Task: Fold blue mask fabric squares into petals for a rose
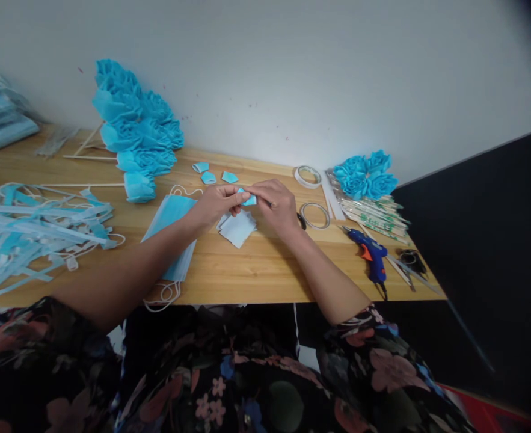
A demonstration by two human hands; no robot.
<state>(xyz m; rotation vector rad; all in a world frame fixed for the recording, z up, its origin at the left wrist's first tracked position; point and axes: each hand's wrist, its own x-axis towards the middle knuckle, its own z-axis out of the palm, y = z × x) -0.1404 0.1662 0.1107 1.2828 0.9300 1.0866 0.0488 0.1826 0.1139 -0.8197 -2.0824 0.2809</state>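
Note:
Between the fingertips of both hands is a small piece of blue mask fabric [249, 199], partly covered by the fingers. My left hand [222, 201] pinches its left side, and my right hand [275, 203] grips its right edge. Just below them lies a stack of pale cut squares [238, 228] on the wooden table. Several folded blue petals [208, 177] rest behind my left hand. Under my left forearm sits a stack of blue face masks [168, 222] with white ear loops.
Blue fabric flowers on sticks [143, 126] stand at the back left, above a heap of cut strips [44, 234]. To the right are tape rolls [308, 176], more blue flowers [365, 174], wrapped sticks [377, 218] and a blue glue gun [373, 255]. A wall closes off the back.

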